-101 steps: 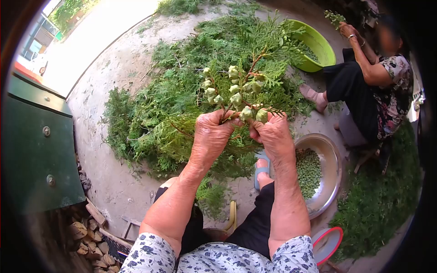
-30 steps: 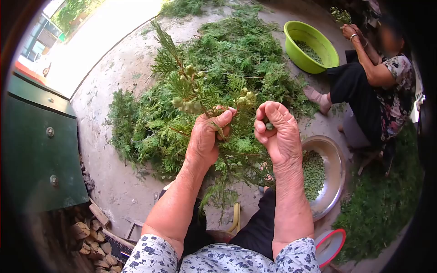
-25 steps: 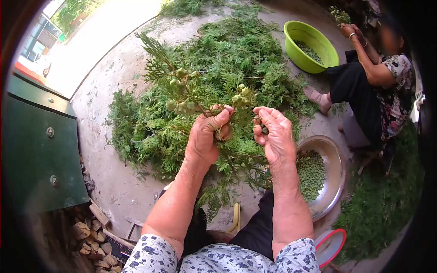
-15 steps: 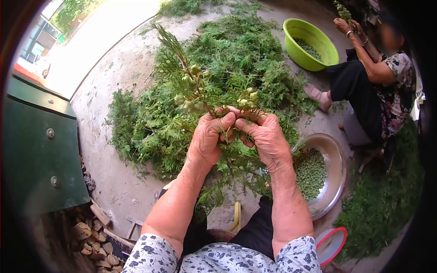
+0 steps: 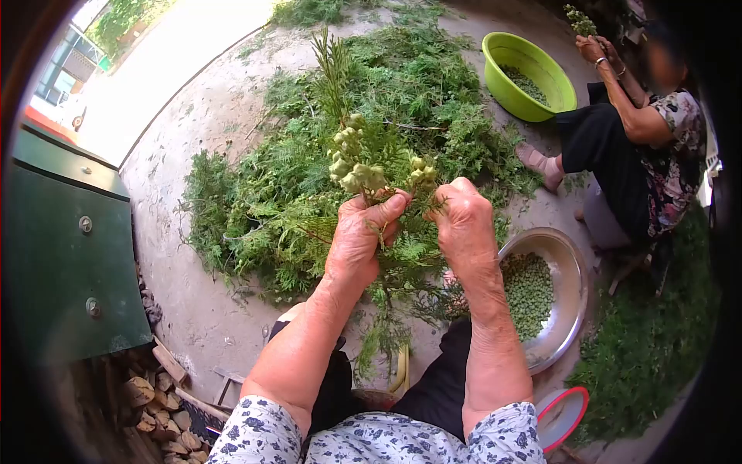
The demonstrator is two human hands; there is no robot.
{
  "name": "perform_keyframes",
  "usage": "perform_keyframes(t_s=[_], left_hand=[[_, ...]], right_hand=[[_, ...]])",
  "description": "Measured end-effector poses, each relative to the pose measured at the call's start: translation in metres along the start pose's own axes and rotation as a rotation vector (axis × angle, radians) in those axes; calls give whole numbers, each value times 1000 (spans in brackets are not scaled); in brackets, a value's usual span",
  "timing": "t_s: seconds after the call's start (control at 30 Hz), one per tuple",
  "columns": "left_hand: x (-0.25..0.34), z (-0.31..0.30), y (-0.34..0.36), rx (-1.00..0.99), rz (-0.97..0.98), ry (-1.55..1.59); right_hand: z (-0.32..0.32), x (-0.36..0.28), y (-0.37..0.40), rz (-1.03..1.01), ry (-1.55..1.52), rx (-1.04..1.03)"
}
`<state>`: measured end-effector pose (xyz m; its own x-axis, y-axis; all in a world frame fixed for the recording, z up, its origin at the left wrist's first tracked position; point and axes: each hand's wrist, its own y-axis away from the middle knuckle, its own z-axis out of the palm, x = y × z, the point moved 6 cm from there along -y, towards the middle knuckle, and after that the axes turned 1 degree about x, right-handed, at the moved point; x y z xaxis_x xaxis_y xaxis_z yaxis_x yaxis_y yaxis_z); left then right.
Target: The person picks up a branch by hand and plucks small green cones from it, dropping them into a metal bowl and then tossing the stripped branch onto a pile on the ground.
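A leafy green conifer branch (image 5: 338,77) with pale green cones (image 5: 359,176) stands upright in my left hand (image 5: 363,232), its thumb and fingers closed around the stem. Foliage from it also hangs below toward my knees. My right hand (image 5: 465,224) is closed in a fist just to the right, its knuckles toward me. Beside its fingers is a smaller cone cluster (image 5: 421,170) on a side sprig. Whatever the right fingers grip is hidden behind the hand.
A metal basin (image 5: 568,309) holding picked green cones (image 5: 527,298) sits right of my right forearm. Cut branches (image 5: 247,224) are heaped on the concrete floor ahead. Another person (image 5: 641,131) sits at right, holding a sprig, near a lime-green tub (image 5: 495,81). Chopped wood (image 5: 158,410) lies lower left.
My hands have parted: the right hand moved slightly right and turned into a fist. The branch in my left hand has swung more upright and to the right.
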<state>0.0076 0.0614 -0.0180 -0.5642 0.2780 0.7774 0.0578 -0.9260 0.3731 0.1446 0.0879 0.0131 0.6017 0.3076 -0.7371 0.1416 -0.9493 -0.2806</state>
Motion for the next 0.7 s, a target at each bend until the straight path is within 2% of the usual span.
perform_keyframes(t_s=[0.03,0.07,0.17,0.2,0.23,0.3,0.57,0.7], left_hand=[[2,0,0,-1,0,0],[5,-1,0,11,-2,-10],[6,-4,-1,36,-9,-31],[5,-4,-1,41,-21,-43],[3,-4,-2,45,-33,-54],[1,-5,-3,48,-30,-48],[-1,-3,0,42,-43,-130],[1,2,-3,-109,53,-213]], right_hand=[[-4,2,-4,-10,-109,3],[-18,-3,-7,-10,-71,56],[-12,21,-4,594,-854,-92],[-11,16,-6,502,-1124,-59],[-9,14,-6,500,-1123,-57],[-8,13,-7,524,-1347,30],[11,10,-1,512,-1244,-104],[8,6,-2,452,-1173,-50]])
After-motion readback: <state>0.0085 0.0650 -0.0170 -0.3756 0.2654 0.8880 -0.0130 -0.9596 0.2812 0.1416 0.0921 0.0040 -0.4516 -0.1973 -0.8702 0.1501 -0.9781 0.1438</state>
